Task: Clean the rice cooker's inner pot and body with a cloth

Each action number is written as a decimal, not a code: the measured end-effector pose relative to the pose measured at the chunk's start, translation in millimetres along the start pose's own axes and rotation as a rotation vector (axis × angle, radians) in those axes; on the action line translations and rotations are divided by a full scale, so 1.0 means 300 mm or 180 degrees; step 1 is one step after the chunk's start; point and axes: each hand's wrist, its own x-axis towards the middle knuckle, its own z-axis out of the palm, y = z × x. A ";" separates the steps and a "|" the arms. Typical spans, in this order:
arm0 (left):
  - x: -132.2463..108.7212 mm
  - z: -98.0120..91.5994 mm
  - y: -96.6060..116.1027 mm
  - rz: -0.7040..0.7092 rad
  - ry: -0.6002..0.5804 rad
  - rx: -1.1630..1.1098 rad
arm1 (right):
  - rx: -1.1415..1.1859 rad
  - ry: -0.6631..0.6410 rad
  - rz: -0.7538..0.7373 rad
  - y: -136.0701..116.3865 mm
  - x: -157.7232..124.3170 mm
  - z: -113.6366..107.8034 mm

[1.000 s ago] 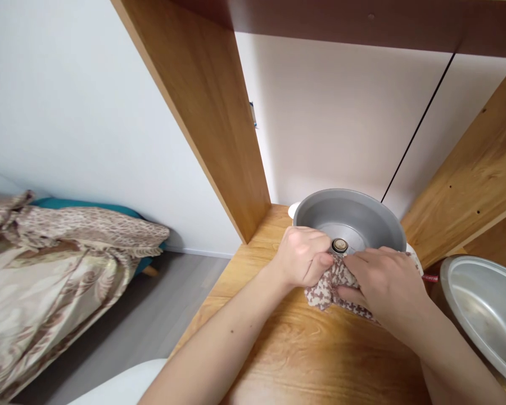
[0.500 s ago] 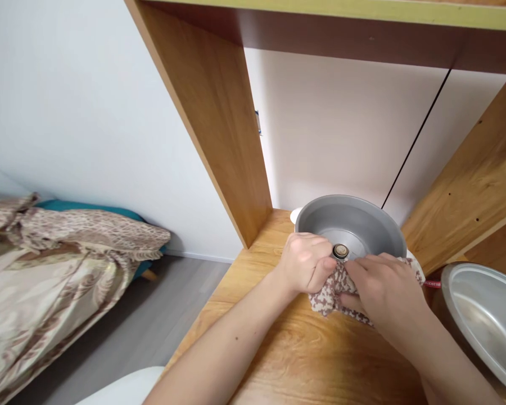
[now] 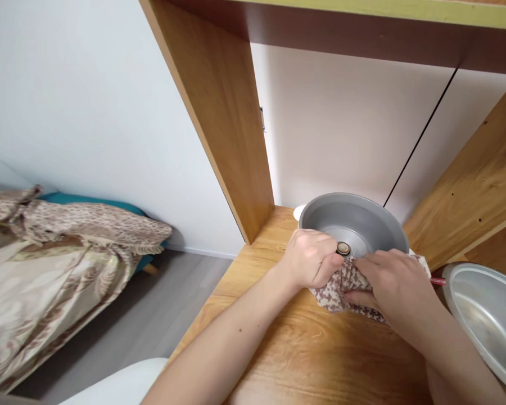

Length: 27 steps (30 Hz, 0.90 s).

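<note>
A rice cooker body (image 3: 362,214) with a grey inner wall stands on the wooden desktop, its round centre sensor (image 3: 343,248) showing at the bottom. Over its near rim lies a brown-and-cream patterned cloth (image 3: 333,295). My left hand (image 3: 314,257) is closed in a fist at the near left rim, with the cloth bunched beneath its thumb. On the right, my right hand (image 3: 398,292) pinches the same cloth between thumb and fingers against the near rim. Both hands and the cloth hide the cooker's front.
A silver metal pot (image 3: 489,315) sits at the right, with a red strip (image 3: 437,280) beside it. Wooden panels (image 3: 219,112) rise on both sides under a shelf (image 3: 362,28). A covered bed (image 3: 67,264) is at the left; a white rounded surface (image 3: 126,382) is low down.
My right hand has shifted slightly right along the near rim, and the cloth's folds have moved a little. The view has also drifted slightly. Both hands keep their grip.
</note>
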 end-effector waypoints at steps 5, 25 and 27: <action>0.002 -0.007 -0.001 -0.0003 -0.0071 -0.0016 | -0.0015 0.0211 0.0080 -0.031 0.006 0.031; 0.005 -0.003 -0.004 0.0089 -0.0031 0.0047 | 0.0083 -0.0007 -0.0015 0.008 -0.002 0.005; 0.005 -0.002 -0.006 0.0101 -0.0038 0.0057 | 0.0129 -0.0141 -0.0029 0.025 -0.003 -0.018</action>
